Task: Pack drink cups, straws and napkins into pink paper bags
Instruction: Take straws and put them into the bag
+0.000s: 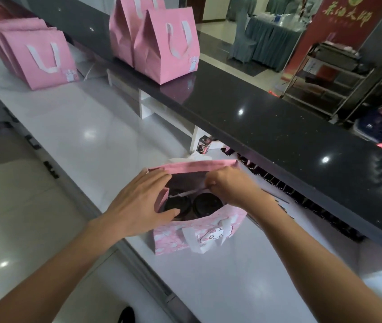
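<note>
A pink paper bag with a cartoon print stands open on the white counter. Inside it I see two cups with dark lids and a wrapped straw lying across them. My left hand rests with straight fingers on the bag's left edge, thumb over the opening. My right hand is curled over the bag's mouth and pinches the end of the straw. White napkins lie just behind the bag.
Two closed pink bags stand on the raised black ledge. Flat folded pink bags lean at the counter's far left. A small dark box sits under the ledge, beside a row of dark items.
</note>
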{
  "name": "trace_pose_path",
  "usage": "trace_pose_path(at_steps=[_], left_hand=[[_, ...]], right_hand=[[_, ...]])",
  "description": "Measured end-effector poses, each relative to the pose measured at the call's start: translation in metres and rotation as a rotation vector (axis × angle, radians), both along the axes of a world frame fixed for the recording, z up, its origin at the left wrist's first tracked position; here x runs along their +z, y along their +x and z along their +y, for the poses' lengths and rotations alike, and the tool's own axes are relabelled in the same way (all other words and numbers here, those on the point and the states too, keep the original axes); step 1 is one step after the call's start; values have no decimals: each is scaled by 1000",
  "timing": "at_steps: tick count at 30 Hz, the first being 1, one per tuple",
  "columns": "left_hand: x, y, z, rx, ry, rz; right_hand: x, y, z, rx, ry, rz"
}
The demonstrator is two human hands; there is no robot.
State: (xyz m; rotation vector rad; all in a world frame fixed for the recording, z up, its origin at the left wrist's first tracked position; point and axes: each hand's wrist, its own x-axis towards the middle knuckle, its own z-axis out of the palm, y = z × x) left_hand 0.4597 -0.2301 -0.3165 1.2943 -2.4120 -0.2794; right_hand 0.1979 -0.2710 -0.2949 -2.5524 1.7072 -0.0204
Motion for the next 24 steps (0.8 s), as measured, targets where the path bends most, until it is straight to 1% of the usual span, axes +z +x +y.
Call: trace_pose_path(at_steps=[4, 8, 9, 11, 13, 15, 17, 20, 22, 24], left_hand=[[3, 0, -1, -1, -22, 9], [0, 5, -4, -41, -25, 21], [-1, 6, -5, -56, -29, 34], [-3, 8, -6, -78, -45, 71], [-6, 8, -7, -83, -71, 119], [-11, 8, -8, -80, -78, 192], [-14, 5, -6, -46, -61, 250], [-18, 1, -5, 47, -11, 312], [-20, -1, -6, 120, 89, 364], [-22, -3, -6, 163, 178, 425]], right_hand=[[-2, 16, -9, 31, -15, 93], [-3, 18, -11, 31, -13, 109], [-3, 17, -10, 24, -19, 90], [-2, 13, -7, 12, -67, -11], [-1, 9, -6, 12, -185, -147], [-2, 6, -7, 42, -299, -180], [-3, 9, -11, 71, -324, -157], [-4, 23, -21, 121, -267, -168], [-4, 36, -25, 158, -222, -180], [-6, 48, -27, 218, -199, -131]])
